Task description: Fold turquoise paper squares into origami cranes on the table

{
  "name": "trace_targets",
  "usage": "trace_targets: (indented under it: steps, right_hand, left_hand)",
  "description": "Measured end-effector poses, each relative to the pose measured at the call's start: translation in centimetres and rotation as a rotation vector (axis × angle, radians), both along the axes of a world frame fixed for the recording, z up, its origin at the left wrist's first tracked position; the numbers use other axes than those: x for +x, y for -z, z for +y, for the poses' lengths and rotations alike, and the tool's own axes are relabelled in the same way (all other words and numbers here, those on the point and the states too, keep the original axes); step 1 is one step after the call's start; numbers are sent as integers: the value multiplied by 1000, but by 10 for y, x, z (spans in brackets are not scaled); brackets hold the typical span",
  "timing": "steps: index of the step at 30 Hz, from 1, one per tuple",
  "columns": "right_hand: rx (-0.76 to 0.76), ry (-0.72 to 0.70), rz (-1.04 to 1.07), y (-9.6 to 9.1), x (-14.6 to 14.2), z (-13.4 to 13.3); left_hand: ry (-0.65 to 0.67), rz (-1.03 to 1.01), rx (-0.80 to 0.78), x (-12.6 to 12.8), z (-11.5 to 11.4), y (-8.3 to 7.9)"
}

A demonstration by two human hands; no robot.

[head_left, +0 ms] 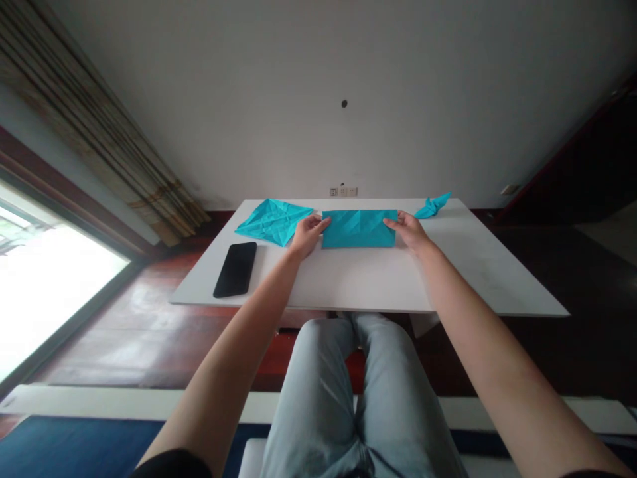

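A folded turquoise sheet of paper [358,230], a wide rectangle with faint diagonal creases, is held up above the table between my two hands. My left hand [309,234] pinches its left edge, thumb in front. On the opposite edge my right hand [407,229] grips the upper right corner the same way. Just left of my left hand lies a creased turquoise sheet [273,221], opened out flat. Beyond my right hand sits a folded turquoise paper crane [434,206] near the table's far edge.
The white table [478,265] carries a black smartphone [235,269] at its left front. Behind it rises a grey wall with sockets [343,191]. A patterned curtain [109,126] and a bright window [44,285] are on the left.
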State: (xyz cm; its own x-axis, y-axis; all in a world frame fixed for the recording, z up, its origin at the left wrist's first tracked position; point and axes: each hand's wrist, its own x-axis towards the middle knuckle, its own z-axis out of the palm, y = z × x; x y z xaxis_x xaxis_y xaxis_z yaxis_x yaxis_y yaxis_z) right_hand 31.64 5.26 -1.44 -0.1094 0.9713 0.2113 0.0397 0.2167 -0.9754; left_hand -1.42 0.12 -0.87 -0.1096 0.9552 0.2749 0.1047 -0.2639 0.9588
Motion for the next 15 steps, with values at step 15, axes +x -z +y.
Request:
trace_targets:
  steps: [15]
  right_hand:
    - [-46, 2, 49, 3, 6, 18]
  left_hand:
    - [-70, -261, -45, -7, 49, -15]
